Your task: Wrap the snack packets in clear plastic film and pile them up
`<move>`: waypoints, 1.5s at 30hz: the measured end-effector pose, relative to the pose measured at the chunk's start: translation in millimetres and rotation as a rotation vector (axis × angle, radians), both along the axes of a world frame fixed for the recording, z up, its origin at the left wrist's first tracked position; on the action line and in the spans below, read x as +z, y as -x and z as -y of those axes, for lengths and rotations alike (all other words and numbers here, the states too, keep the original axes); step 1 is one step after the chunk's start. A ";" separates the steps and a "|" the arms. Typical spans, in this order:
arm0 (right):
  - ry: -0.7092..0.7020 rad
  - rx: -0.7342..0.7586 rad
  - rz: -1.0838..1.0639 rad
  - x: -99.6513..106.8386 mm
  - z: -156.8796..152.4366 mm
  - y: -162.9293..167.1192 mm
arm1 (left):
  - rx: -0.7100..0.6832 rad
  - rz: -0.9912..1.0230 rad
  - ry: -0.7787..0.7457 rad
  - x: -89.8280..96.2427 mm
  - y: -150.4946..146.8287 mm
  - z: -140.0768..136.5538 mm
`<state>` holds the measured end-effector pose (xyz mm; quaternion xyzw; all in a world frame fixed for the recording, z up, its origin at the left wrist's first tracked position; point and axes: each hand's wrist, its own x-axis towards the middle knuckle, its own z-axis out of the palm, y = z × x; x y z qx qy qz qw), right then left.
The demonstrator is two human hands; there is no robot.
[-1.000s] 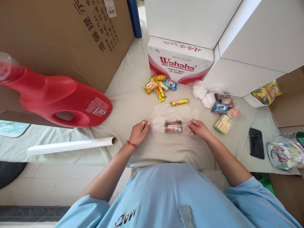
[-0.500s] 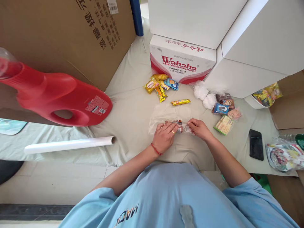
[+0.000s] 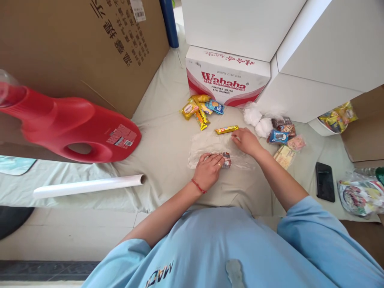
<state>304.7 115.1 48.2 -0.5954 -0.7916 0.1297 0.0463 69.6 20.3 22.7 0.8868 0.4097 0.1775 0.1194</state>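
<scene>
Fingers (image 3: 213, 159) of the left hand (image 3: 206, 174) are laid over the brown snack packet (image 3: 227, 159) and clear film (image 3: 203, 143), now apparently held down one-handed; the film is released by the right hand (image 3: 247, 141), brought beside the yellow snack bar (image 3: 225, 130). Neither hand's closure can be told.

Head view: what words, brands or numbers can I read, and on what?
"Wahaha": white-and-red carton
"PURIFIED WATER FOR DRINKING": same carton
"温馨提示": brown box
"MA", rest unclear: blue shirt
Too small or blurred: carton's code, box's smaller print, red bottle's label, snack packets, packet beneath left hand.
</scene>
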 end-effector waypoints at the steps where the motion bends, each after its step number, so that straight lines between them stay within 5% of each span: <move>1: 0.005 0.062 0.012 -2.6 -7.0 11.5 | -0.001 0.000 -0.006 0.1 -0.3 1.4; 4: 0.000 0.137 0.054 -13.3 -20.7 39.8 | -0.010 -0.007 -0.019 0.1 -0.8 4.4; 7: -0.030 0.032 0.086 -20.8 -30.1 53.2 | -0.018 -0.010 -0.022 -0.4 -1.2 4.7; 10: 0.118 -0.079 0.036 -20.9 -40.6 54.3 | -0.023 0.001 -0.030 -1.4 -1.6 3.9; 13: 0.238 -0.004 -0.025 -18.8 -48.0 49.1 | -0.019 0.006 -0.034 -2.2 -2.1 4.0; 18: 0.065 0.139 -0.084 -23.3 -48.6 39.5 | -0.026 0.015 -0.041 -3.8 -3.1 5.1; 21: 0.186 0.103 -0.143 -24.5 -47.5 36.4 | -0.028 0.018 -0.044 -5.0 -3.5 4.9; 24: 0.215 0.142 -0.291 -14.3 -40.5 34.3 | -0.023 0.024 -0.046 -6.1 -2.8 4.5; 29: -0.002 0.338 -0.571 19.1 -4.2 31.0 | -0.017 0.039 -0.049 -6.3 -1.1 4.7; 35: 0.098 0.182 -0.519 21.8 14.0 21.6 | -0.028 0.032 -0.054 -5.4 -1.5 4.8; 41: 0.460 0.243 -0.458 2.1 4.4 21.9 | -0.020 0.030 -0.065 -5.5 -1.0 5.8; 45: 0.227 0.164 -0.437 -7.6 -4.5 23.2 | -0.018 0.041 -0.066 -6.0 -1.2 7.0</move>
